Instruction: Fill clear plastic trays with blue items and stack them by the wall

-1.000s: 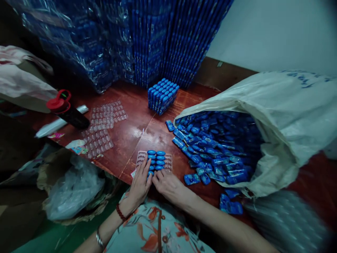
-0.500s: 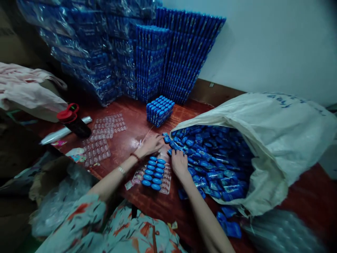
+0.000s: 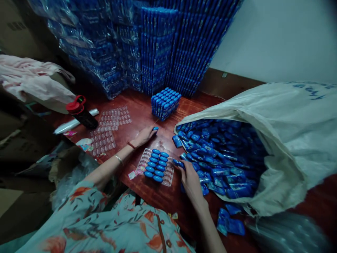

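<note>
1. The clear tray [image 3: 168, 174] lies flat near the front edge of the bench [image 3: 137, 101], between the hands but closer to the body than the left one.
2. Two columns of blue capsules [image 3: 157, 173] sit along its middle. The columns run away from the front edge, leaning slightly right at the far end; each capsule's own long axis lies crosswise to its column.
3. The left hand [image 3: 144, 136] is just beyond the tray's far edge, apart from it, thumb and fingers pinching a small blue piece [image 3: 155, 129]. How much of that piece the fingers hide, I cannot tell.
4. The right hand [image 3: 190, 178] is nearer the tray, just off its right edge. Its fingertips pinch a blue packet [image 3: 178, 163], whose long axis lies roughly crosswise, one end towards the tray.
5. That hand is between the tray and the loose packets [image 3: 207, 153] spilling from the white sack [image 3: 289, 137] on the bench's right side.
6. The block of blue packs [image 3: 165, 105] stands beyond the left hand, towards the back edge, well apart from the tray.
</note>
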Available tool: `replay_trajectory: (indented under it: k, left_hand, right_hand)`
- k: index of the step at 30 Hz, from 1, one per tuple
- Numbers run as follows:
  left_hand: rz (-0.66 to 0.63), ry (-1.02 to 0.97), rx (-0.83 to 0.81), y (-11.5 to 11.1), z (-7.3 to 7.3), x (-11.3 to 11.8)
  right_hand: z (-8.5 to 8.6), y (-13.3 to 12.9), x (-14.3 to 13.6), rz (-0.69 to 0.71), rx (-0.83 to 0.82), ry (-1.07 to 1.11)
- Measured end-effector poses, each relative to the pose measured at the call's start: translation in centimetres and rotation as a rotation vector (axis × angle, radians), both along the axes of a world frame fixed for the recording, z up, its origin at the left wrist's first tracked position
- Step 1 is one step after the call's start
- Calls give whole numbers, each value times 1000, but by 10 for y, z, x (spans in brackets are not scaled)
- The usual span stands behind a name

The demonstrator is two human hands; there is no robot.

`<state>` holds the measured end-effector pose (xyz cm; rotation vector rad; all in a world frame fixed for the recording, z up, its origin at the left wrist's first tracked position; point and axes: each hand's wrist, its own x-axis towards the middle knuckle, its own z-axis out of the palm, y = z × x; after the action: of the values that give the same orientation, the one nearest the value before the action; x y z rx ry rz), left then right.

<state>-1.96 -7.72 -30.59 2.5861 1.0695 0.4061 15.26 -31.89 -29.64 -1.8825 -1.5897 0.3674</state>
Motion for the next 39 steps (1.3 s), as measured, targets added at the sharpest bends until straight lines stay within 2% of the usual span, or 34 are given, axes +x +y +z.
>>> replay_trajectory:
  k: [2,4,6,8,11,14,20,24,29,33,39]
  left_hand:
    - [71,-88,-18,-11,4,-25]
    - [128,-281,-110,-28,6,-45]
    - [153,-493,-238,-46,5,-58]
    - [123,-585,-304,-62,3,-64]
    - [28,-548,-284,-75,-2,-65]
    - [-91,-443,-202,-76,-4,-68]
    - [-333,-120,1,-69,3,-77]
    - [-399,-32,22,-69,10,-76]
    - [-433,47,-56,-60,22,-68]
    - [-403,85,-84,-54,27,-62]
    - [-383,69,-51,-62,21,-63]
  right_hand:
    - [-4,8,-1,20,-2,-65]
    - [-4,17,-1,65,-68,-165]
    - [0,24,0,113,-154,-284]
    - [8,30,0,155,-232,-397]
    - [23,38,-1,224,-315,-513]
    - [36,46,-3,300,-357,-558]
    - [41,58,1,382,-404,-623]
    - [36,61,-3,401,-359,-581]
    - [33,67,-6,409,-344,-501]
    - [29,72,15,457,-341,-260]
    - [16,65,41,444,-277,101]
